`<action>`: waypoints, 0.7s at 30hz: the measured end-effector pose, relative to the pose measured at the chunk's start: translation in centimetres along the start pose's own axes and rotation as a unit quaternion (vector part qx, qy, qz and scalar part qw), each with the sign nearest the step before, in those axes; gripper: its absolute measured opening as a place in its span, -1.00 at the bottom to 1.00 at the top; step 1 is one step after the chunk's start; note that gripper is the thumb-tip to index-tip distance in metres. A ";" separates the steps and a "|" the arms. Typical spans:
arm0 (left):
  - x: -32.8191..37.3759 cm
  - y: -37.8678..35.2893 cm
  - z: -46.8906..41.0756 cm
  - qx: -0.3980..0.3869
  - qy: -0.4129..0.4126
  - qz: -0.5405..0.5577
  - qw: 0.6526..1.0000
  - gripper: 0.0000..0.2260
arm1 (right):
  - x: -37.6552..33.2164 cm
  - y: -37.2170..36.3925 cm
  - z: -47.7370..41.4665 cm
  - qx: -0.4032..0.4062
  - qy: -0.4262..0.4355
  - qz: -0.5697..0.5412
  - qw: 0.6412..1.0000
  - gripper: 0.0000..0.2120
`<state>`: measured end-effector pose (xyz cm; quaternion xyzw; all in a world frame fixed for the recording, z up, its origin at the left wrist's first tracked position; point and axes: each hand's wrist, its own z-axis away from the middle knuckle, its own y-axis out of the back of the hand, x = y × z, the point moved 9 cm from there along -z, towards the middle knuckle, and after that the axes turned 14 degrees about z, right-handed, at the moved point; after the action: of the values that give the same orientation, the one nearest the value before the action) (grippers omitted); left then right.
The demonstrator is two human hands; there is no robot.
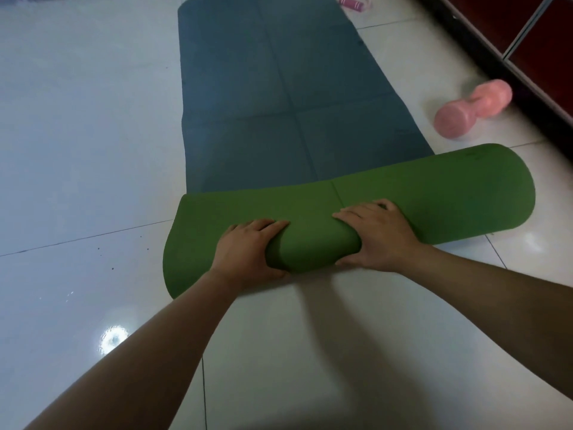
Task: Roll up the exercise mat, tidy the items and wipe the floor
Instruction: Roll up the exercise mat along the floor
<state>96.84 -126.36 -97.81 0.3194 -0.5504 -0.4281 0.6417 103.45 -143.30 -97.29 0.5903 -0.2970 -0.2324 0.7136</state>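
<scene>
1. On the white tiled floor (77,150), stretched lengthwise away from the camera: exercise mat (273,88), blue-grey face up, near end rolled into a loose green tube, squeezed at the middle and flared at both ends.
2. Left hand (248,246) and right hand (378,237) side by side at the tube's middle, apart from each other, fingers curled over the top and thumbs tucked under the near side, gripping the mat.
3. Judged early in the job: most of the length flat, no sign yet of tidying or wiping.
4. Risk of a crooked roll: right end set farther forward than the left, so likely to wind into a cone if pushed on without squaring.
5. Risk of a slack core: gripped only at the centre, ends unsupported, apt to spring open if released.
6. Risk of a knock: pink dumbbell (471,110) just off the mat's right edge, near the tube's right end, free to trundle toward the dark cabinet (542,41) if clipped.
7. Possible snag at the finish: second pink item (352,2) by the far right corner; cannot tell whether touching the mat.
8. Glossy tiles: prone to letting the mat skid rather than turn under a hard shove.
</scene>
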 end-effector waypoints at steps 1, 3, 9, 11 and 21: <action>0.2 0.3 0.3 0.011 -0.002 0.004 1.000 -0.20 | -0.1 0.4 0.2 0.019 0.000 0.002 1.000 -0.21; 0.7 0.8 1.1 0.033 -0.009 0.005 0.999 -0.25 | -0.1 1.4 0.7 0.057 -0.002 0.001 0.998 -0.28; 2.4 2.5 4.0 0.041 -0.007 -0.009 0.999 -0.32 | -0.8 4.7 2.6 0.067 0.004 -0.012 0.998 -0.34; 3.1 2.7 5.4 0.006 0.003 -0.015 1.000 -0.30 | -1.5 5.2 4.1 0.012 0.009 -0.014 1.000 -0.29; 2.7 0.6 5.1 -0.098 -0.008 0.009 0.995 -0.06 | -1.4 2.8 6.5 -0.074 0.000 -0.061 0.995 0.05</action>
<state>92.04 -128.26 -95.14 0.2463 -0.5136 -0.4765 0.6697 97.80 -146.38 -93.89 0.5527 -0.2427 -0.2965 0.7401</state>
